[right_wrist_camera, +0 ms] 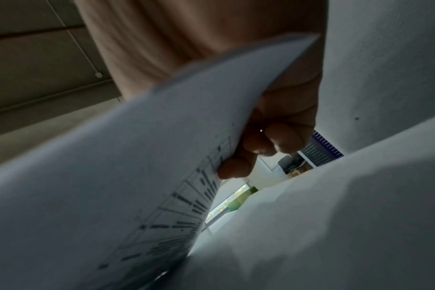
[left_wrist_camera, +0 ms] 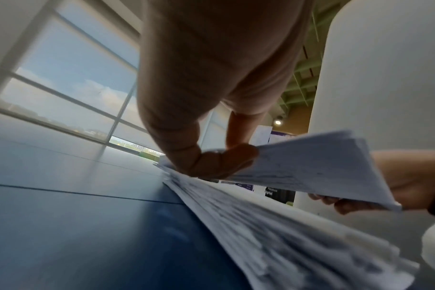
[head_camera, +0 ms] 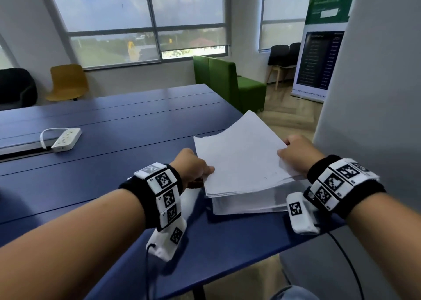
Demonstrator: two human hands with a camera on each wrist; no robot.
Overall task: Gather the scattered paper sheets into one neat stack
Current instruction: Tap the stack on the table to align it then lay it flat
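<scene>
A bundle of white paper sheets [head_camera: 241,153] is lifted at an angle above a thicker paper stack [head_camera: 248,202] that lies near the right front corner of the blue table [head_camera: 102,163]. My left hand [head_camera: 193,165] pinches the bundle's left edge, thumb on top. My right hand [head_camera: 296,153] grips its right edge, fingers curled underneath. In the left wrist view the bundle [left_wrist_camera: 311,166] hangs over the fanned lower stack [left_wrist_camera: 273,225]. The right wrist view shows printed sheets [right_wrist_camera: 137,176] with my fingers [right_wrist_camera: 273,141] curled behind them.
A white power strip [head_camera: 66,139] lies on the table at the left. A white pillar [head_camera: 369,94] stands close on the right. Green seats [head_camera: 227,80] and a yellow chair [head_camera: 68,80] stand beyond the table's far edge.
</scene>
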